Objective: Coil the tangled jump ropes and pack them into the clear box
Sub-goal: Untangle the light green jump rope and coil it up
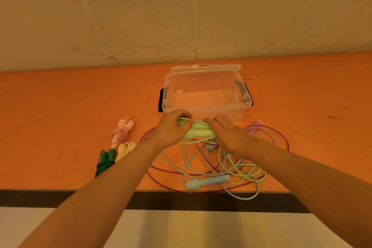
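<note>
An orange table (60,106) fills the middle of the view. On it, just past the fingertips of both hands, stands the clear box (207,94). Its lid is up at the back and nothing lies inside.

Under the wrists and nearer the person lies a tangle of ropes: a dark red rope (161,180), a light blue rope (249,197) with a blue handle (207,181), and the cord of the light green rope (235,179). A pink handle (254,127) peeks out to the right of the right hand's fingers.

The left hand (173,129) and the right hand (229,135) hold the two light green handles (199,133) together between them, close to the front wall of the box. The left fingers curl round one end and seem to pinch a bit of green cord. The right fingers lie curled over the other end.

To the left of the left fingers, three ropes are already coiled: a pink one (120,132), a yellow one (125,150) and a dark green one (104,164).
</note>
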`<state>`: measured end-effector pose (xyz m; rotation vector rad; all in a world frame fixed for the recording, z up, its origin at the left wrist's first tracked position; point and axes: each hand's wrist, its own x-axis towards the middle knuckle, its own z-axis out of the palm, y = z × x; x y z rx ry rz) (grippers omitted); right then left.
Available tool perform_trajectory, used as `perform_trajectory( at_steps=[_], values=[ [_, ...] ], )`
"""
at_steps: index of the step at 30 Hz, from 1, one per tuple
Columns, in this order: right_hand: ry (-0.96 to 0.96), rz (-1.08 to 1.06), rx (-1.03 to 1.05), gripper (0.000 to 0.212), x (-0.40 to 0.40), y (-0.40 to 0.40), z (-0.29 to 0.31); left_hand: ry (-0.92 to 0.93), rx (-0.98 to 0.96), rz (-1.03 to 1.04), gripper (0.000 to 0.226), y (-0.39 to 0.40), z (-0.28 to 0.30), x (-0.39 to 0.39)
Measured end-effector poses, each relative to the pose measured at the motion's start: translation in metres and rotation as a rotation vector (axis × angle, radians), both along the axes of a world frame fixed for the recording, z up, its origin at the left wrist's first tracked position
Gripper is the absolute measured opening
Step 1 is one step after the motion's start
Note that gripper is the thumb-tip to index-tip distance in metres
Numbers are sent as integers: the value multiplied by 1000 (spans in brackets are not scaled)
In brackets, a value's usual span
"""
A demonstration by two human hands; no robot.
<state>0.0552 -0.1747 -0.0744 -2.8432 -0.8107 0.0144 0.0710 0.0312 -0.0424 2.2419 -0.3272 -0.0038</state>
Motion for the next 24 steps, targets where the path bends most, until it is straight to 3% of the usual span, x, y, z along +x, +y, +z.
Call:
perform_trajectory(
  at_steps=[2,4,8,15,18,20,24],
  values=[
    [14,-13,17,63,-1,-2,2,-126,94,-98,18,1,-5,-1],
    [19,-19,28,60,-2,-4,4,-166,147,-173,33,1,-8,-4],
    [12,-13,21,68,-4,-7,6,-135,308,-300,70,6,-14,-2],
    [38,33,-70,58,-5,-12,-2,-38,620,-346,97,5,-15,-10],
    [18,39,-112,56,-5,-13,-3,-188,741,-401,93,7,-26,-14],
    [24,36,-129,56,-4,-11,-2,-263,717,-378,83,8,-30,-14],
    [28,28,-136,56,-5,-9,-5,-289,639,-397,88,11,-33,-16]
  ],
)
